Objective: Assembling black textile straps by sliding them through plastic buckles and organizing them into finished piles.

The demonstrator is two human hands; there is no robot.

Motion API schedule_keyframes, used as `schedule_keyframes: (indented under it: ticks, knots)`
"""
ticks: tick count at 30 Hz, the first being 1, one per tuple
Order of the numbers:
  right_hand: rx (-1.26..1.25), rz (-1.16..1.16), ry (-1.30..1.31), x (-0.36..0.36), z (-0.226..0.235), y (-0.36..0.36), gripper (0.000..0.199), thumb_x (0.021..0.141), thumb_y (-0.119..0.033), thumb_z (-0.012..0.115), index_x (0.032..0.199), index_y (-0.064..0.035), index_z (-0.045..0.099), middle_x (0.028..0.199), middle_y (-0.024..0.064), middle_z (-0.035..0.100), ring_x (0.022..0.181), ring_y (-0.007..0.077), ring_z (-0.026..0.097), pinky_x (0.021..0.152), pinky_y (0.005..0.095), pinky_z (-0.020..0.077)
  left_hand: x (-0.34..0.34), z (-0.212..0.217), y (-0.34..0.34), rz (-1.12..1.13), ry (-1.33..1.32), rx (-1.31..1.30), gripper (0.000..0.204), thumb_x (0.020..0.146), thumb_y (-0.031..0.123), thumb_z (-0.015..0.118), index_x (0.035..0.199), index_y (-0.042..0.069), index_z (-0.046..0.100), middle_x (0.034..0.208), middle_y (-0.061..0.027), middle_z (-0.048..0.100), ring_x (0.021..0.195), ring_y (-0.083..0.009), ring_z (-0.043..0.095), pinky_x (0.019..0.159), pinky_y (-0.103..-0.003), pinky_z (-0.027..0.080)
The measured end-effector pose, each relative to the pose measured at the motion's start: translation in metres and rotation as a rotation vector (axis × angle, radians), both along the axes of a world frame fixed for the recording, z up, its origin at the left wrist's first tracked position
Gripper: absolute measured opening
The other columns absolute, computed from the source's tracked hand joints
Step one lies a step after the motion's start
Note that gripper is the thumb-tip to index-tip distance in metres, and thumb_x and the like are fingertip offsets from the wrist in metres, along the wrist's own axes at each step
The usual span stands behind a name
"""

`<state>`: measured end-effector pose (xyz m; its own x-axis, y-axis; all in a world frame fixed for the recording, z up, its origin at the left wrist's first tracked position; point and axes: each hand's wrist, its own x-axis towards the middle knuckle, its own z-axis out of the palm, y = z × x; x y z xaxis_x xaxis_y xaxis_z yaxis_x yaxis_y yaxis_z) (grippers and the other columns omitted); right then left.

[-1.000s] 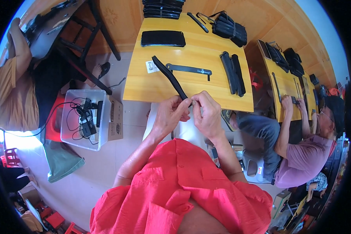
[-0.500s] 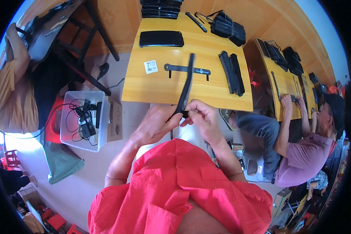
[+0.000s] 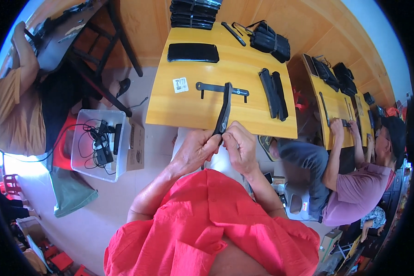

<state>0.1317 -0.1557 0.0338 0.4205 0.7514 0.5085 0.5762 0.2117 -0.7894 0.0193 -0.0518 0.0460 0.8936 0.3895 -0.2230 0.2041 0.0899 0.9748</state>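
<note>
My left hand (image 3: 197, 149) is closed round the near end of a long, flat black strap-like strip (image 3: 224, 112) with a small pale marking. The fingers of my right hand (image 3: 242, 148) pinch together at that same end, just beside the left thumb; what exactly they grip there is hidden. The strip points up and away, its far tip over a flat dark bar (image 3: 207, 87) with two short black pegs on the yellow table (image 3: 170, 110). Several similar black strips (image 3: 272, 94) lie to the right. A white printed label (image 3: 180, 85) and a flat black case (image 3: 193, 53) lie farther left.
A stack of black packs (image 3: 194, 20), a slim black bar (image 3: 233, 34) and a strapped black bundle (image 3: 270, 41) occupy the table's far side. On the floor at left stands a clear bin (image 3: 83, 161) of cables. People sit at tables to either side.
The strip's far tip has dropped toward me, and the strip looks shorter and more foreshortened. My hands have shifted slightly closer to my body and a little right. The table appears slightly lower in view.
</note>
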Motion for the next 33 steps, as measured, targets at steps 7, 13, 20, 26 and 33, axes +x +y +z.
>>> schedule_keyframes:
  ticks: [7,13,20,26,33]
  knots:
    - [-0.055,-0.271,0.558,0.023,-0.013,-0.012,0.029,0.087,-0.018,0.049,0.060,-0.0092,0.047,0.044,-0.0038,0.037,0.033,0.0056,0.034,0.034,0.0215,0.0269,-0.008,-0.004,0.009,-0.171,0.019,-0.116,0.040,0.091,0.026,0.043,0.058,0.004,0.045,0.049,0.0005,0.042,0.041,-0.0066,0.038,0.039,-0.023,0.030]
    - [0.037,-0.596,0.690,0.109,-0.018,-0.043,0.020,0.082,-0.015,0.053,0.063,-0.0080,0.053,0.045,-0.0043,0.037,0.032,0.0055,0.033,0.032,0.0227,0.0293,-0.048,-0.022,0.032,-0.310,-0.074,-0.217,0.042,0.090,0.030,0.043,0.054,0.009,0.043,0.045,0.0021,0.038,0.038,-0.0059,0.036,0.037,-0.021,0.026]
    - [0.072,-0.542,0.744,0.177,-0.002,-0.083,0.013,0.082,-0.017,0.054,0.074,-0.0073,0.056,0.047,-0.0027,0.036,0.032,0.0069,0.031,0.030,0.0222,0.0261,-0.102,-0.028,0.044,-0.412,0.062,-0.272,0.041,0.086,0.034,0.047,0.055,0.007,0.044,0.047,0.0012,0.041,0.041,-0.0077,0.038,0.039,-0.023,0.028]
    - [0.347,-0.807,0.650,0.256,0.021,-0.174,0.031,0.085,-0.022,0.055,0.061,-0.0151,0.036,0.047,-0.0067,0.027,0.035,0.0065,0.026,0.033,0.0229,0.0210,-0.174,-0.038,0.081,0.065,0.080,-0.199,0.039,0.085,0.031,0.044,0.054,0.009,0.040,0.045,0.0014,0.038,0.037,-0.0072,0.032,0.036,-0.023,0.023]
    - [0.121,-0.573,0.434,0.177,0.063,-0.133,0.024,0.087,-0.022,0.053,0.068,-0.0073,0.049,0.052,-0.0034,0.035,0.038,0.0063,0.034,0.037,0.0215,0.0300,-0.114,-0.058,0.083,0.196,0.022,-0.009,0.043,0.092,0.042,0.040,0.067,0.008,0.049,0.050,0.0006,0.043,0.044,-0.0084,0.040,0.042,-0.021,0.028]
